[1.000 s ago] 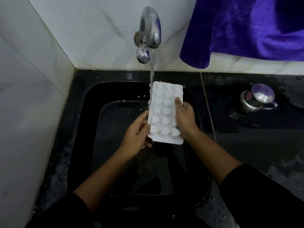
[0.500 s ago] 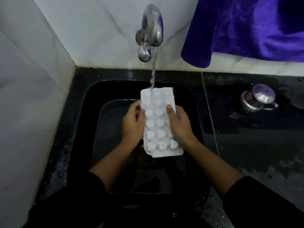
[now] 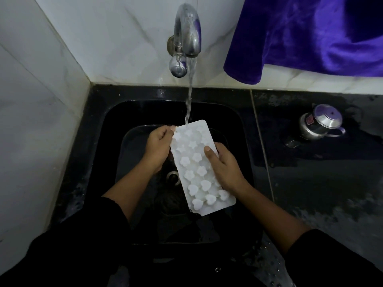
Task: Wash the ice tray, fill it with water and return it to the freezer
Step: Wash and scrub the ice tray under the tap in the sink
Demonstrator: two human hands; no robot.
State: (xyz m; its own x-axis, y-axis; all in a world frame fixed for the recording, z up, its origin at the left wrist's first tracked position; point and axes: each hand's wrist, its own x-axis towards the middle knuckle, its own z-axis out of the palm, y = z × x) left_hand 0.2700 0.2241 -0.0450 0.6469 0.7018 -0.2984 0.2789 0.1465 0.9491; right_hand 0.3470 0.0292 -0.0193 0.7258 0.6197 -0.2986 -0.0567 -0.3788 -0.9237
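Running from the tap [image 3: 187,30], water [image 3: 189,94] struck the far end of the white ice tray [image 3: 196,168], held tilted over the black sink [image 3: 113,125]. Left hand [image 3: 158,148] grip pinched its far left edge; right hand [image 3: 226,165] grip clamped its right edge. A lidded steel pot [image 3: 319,123] stood apart on the wet tabletop [image 3: 321,193]; purple cloth [image 3: 310,34] hung above.
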